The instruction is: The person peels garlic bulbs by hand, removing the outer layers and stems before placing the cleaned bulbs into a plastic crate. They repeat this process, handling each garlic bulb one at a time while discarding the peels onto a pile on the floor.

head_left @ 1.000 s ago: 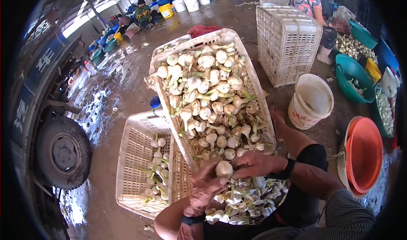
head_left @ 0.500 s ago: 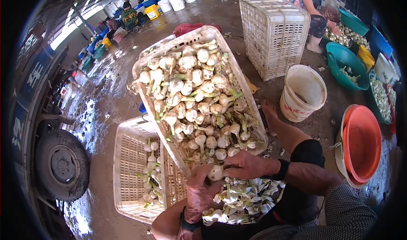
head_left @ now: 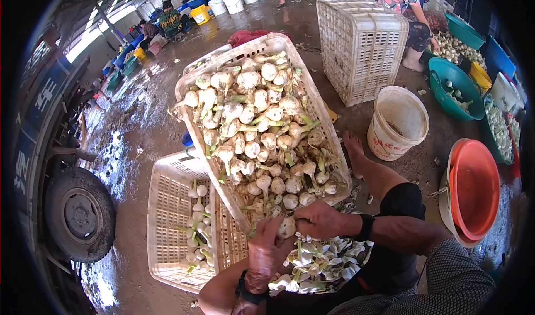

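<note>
Between my two hands is a garlic bulb (head_left: 286, 228), just in front of the near end of a tilted plastic crate (head_left: 330, 128). Dirty garlic bulbs with stalks (head_left: 267, 114) are heaped in that crate. My left hand (head_left: 265, 255) wraps the bulb from the left and below. The fingers of my right hand (head_left: 324, 220) are curled and pinch at its right side; their tips are partly hidden. Under my hands lies a pile of white garlic skins (head_left: 320, 262). Cleaner white bulbs (head_left: 198, 223) with green stems lie in a lower crate (head_left: 167, 201) at the left.
A white bucket (head_left: 384, 139) and a red basin (head_left: 476, 189) stand to my right. Beyond them are an upended crate (head_left: 362, 53), a green basin (head_left: 454, 92) and a seated person (head_left: 415, 22). A vehicle wheel (head_left: 81, 215) is at the far left. The floor is wet.
The bulb and my fingers have shifted slightly, my right hand curling tighter. More garlic shows in the green basin. A person's legs have appeared in the background at the top.
</note>
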Motion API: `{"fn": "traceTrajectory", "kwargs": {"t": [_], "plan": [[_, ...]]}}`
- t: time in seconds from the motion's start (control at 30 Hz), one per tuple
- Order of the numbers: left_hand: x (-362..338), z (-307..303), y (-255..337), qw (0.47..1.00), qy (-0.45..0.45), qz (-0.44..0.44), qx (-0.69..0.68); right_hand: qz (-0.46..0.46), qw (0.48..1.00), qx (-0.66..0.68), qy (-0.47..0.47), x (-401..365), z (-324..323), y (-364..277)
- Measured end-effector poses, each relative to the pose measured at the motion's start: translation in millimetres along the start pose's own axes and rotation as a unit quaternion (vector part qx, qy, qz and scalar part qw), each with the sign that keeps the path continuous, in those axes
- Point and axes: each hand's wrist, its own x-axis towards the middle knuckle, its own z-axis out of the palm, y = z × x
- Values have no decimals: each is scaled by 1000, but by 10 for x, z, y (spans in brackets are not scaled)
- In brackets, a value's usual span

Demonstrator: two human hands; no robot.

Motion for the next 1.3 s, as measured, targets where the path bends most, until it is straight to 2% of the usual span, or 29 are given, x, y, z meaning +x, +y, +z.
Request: {"fn": "traceTrajectory", "kwargs": {"t": [0.03,0.1,0.13,0.17,0.2,0.27,0.3,0.33,0.4,0.47,0.5,0.53,0.57,0.6,0.67,0.7,0.77,0.9,0.97,1.1,1.17,1.2,1.27,1.3], "plan": [[4,-24,4,1000,2,-1,0,18,1000,20,-7,8,-15,-8],[34,-107,46,984,-44,-111,-133,34,998,42,-13,10,-17,16],[35,-142,68,984,-44,-110,-131,41,999,5,-34,-5,12,75],[39,-176,94,953,-28,-110,-282,49,997,-31,-54,-30,41,137],[43,-218,117,898,-12,-107,-426,49,997,-31,-51,-82,80,182],[28,-305,7,873,24,-63,-483,24,940,-223,-256,-249,193,287],[36,-380,6,840,20,-84,-536,-15,937,-218,-272,-306,217,293],[35,-445,36,802,16,-105,-587,-15,938,-217,-272,-328,227,317],[52,-440,102,805,35,-119,-580,-35,950,-145,-274,-332,201,303],[57,-425,94,779,9,-103,-619,-29,951,-163,-262,-162,102,190],[58,-426,92,778,11,-101,-620,-40,981,-33,-187,-65,-10,90],[60,-430,89,777,0,-106,-621,-49,988,98,-106,-5,-81,37],[60,-430,90,776,-12,-111,-621,-17,983,154,-98,17,-93,57],[56,-426,96,775,-12,-111,-622,-17,983,153,-98,24,-146,6],[49,-420,116,782,-11,-119,-612,161,922,330,-121,26,-270,-160],[48,-419,121,782,-11,-119,-611,161,922,330,-121,31,-284,-181],[51,-408,135,766,-23,-120,-631,25,958,255,-129,43,-299,-200],[71,-393,187,760,-39,-136,-634,13,967,216,-135,36,-332,-147],[90,-389,225,708,-68,-135,-690,-50,972,192,-124,36,-320,-125],[79,-358,174,714,-76,-143,-681,-15,966,209,-154,13,-394,-184],[117,-363,220,697,-89,-137,-699,68,931,308,-184,0,-427,-226],[126,-362,243,697,-89,-136,-699,67,931,308,-184,-7,-429,-228],[136,-362,275,757,-75,-141,-634,59,936,292,-187,-14,-421,-231],[120,-358,260,758,-74,-141,-633,58,936,293,-187,-10,-430,-263]]}}
